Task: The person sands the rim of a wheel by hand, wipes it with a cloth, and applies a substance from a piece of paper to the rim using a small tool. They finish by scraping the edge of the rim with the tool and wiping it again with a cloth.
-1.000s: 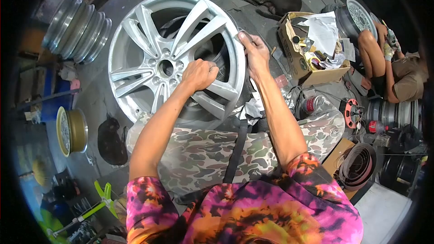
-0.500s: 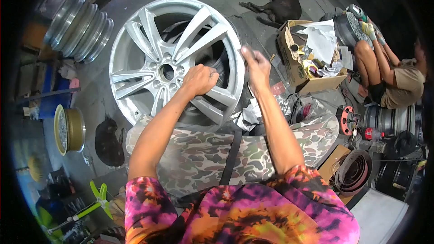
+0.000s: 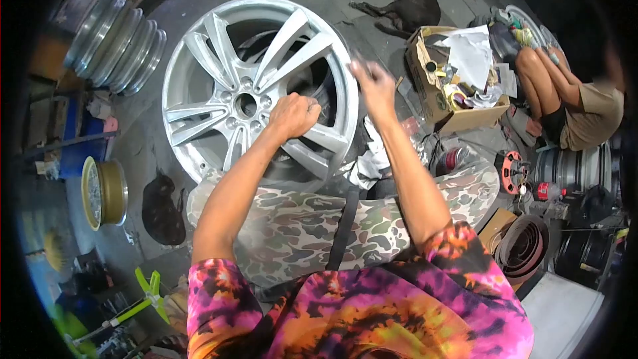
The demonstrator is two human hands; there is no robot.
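Observation:
A silver alloy wheel [image 3: 199, 36] lies face up in front of me, tilted against the camouflage cloth over my lap. My left hand [image 3: 294, 118] is closed around one of its spokes, right of the centre hole. At the wheel's right outer edge is my right hand [image 3: 376, 90], its fingers bent and pressed together by the rim lip. Motion smears those fingertips; a small greyish piece seems to be between them, but its kind cannot be made out. The camouflage cloth [image 3: 292, 226] covers my legs below the wheel.
A cardboard box [image 3: 465, 118] of papers and tape rolls stands to the right, near a seated person [image 3: 588, 116]. A black dog [image 3: 405, 0] lies beyond; another dark animal [image 3: 163, 209] lies left. Stacked rims [image 3: 116, 43], a gold rim [image 3: 105, 193] and abrasive belts [image 3: 522, 249] lie around.
My right hand has shifted slightly up and left along the rim's edge. My left hand keeps its hold on the spoke. The other person's arms have moved.

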